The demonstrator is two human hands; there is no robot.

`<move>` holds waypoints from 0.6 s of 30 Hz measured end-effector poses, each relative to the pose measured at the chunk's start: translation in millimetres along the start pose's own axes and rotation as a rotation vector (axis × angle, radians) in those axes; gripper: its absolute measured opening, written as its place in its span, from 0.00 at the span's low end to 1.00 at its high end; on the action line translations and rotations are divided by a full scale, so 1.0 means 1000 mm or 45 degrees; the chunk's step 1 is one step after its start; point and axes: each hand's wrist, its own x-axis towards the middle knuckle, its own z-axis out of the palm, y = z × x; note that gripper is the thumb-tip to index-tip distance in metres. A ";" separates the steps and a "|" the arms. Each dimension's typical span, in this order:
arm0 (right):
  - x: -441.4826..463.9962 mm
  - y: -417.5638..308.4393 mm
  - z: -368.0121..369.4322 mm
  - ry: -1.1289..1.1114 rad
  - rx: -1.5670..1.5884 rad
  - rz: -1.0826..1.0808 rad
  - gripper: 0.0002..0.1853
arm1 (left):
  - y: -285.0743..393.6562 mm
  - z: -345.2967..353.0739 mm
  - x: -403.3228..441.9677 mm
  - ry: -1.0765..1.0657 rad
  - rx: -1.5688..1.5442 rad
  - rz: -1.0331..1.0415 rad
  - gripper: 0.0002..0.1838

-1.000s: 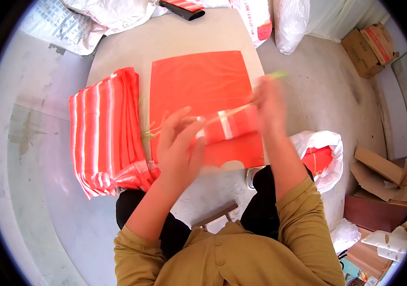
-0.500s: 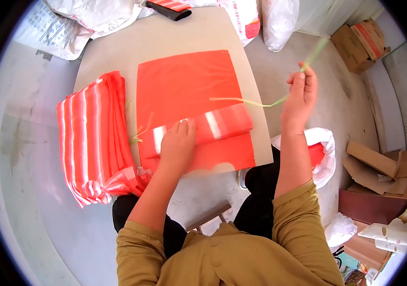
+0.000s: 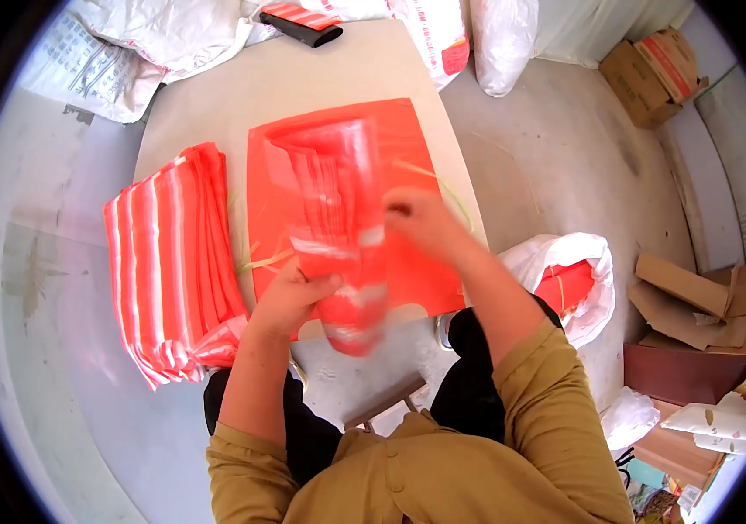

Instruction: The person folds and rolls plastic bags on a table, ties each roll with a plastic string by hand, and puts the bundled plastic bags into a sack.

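Note:
My left hand grips a folded bundle of red-and-white striped plastic bags, thumb in front. The bundle stands tilted up over a red sheet, its layered edges showing; motion blurs it. Close to the bundle's right side is my right hand, fingers curled; what they hold, if anything, is hidden. A thin yellow-green strip runs across the sheet, partly behind the right hand. Another yellowish tie piece shows left of the bundle. Left of the sheet lies a thick stack of striped plastic bags.
The tan board table carries a black-and-striped roll at its far edge. White sacks crowd the back left. At right, an open white sack holds red bundles; cardboard boxes stand on the floor.
The bundle has been raised from lying flat and turned upright in my left hand. My right hand has come down and inward from the right, where it was holding the strip up.

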 end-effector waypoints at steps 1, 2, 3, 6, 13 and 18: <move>-0.003 -0.003 0.019 -0.111 0.076 0.121 0.11 | -0.004 -0.004 0.003 0.023 0.062 0.028 0.19; -0.010 -0.009 0.032 -0.151 0.118 0.126 0.11 | -0.009 -0.010 0.009 0.044 0.126 0.054 0.19; -0.017 -0.017 0.043 -0.189 0.158 0.130 0.12 | -0.014 -0.015 0.014 0.064 0.189 0.080 0.18; -0.016 -0.007 0.054 -0.236 0.203 0.149 0.12 | -0.020 -0.021 0.021 0.201 0.110 0.054 0.15; -0.007 -0.012 0.007 -0.569 -0.980 0.149 0.13 | 0.000 -0.026 0.016 0.544 1.657 0.037 0.15; -0.006 -0.038 -0.004 -0.541 -0.278 0.108 0.14 | -0.011 -0.035 0.015 0.716 2.123 0.361 0.16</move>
